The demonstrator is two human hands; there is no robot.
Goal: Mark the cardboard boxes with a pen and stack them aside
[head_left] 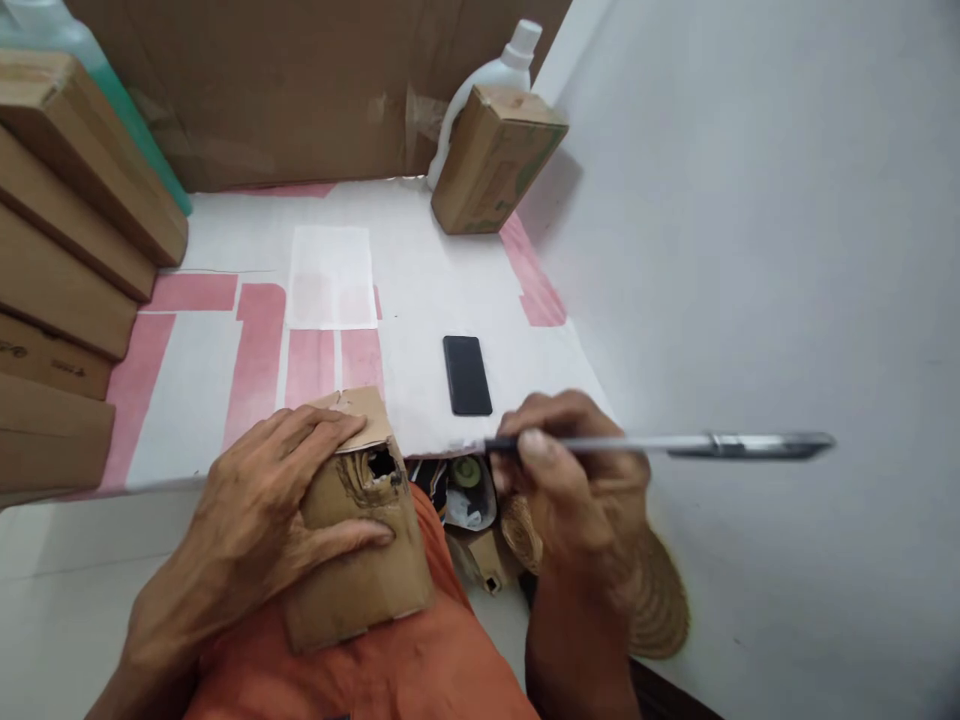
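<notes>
My left hand (255, 520) is wrapped round a small brown cardboard box (360, 560) that rests on my orange-clad leg (405, 670). The box has a ragged dark hole (380, 465) near its top edge. My right hand (577, 470) is closed on a grey pen (675, 445), which lies level, its dark tip pointing left towards the hole and its clip end sticking out to the right. The pen tip is a short way right of the box and is not touching it.
A black phone (466, 375) lies on the white and pink sheet (420, 290). Stacked brown boxes (67, 250) stand at left. At the back, a taped box (495, 160) leans on a white bottle (502, 70). A woven hat (660, 600) and scraps lie by my leg.
</notes>
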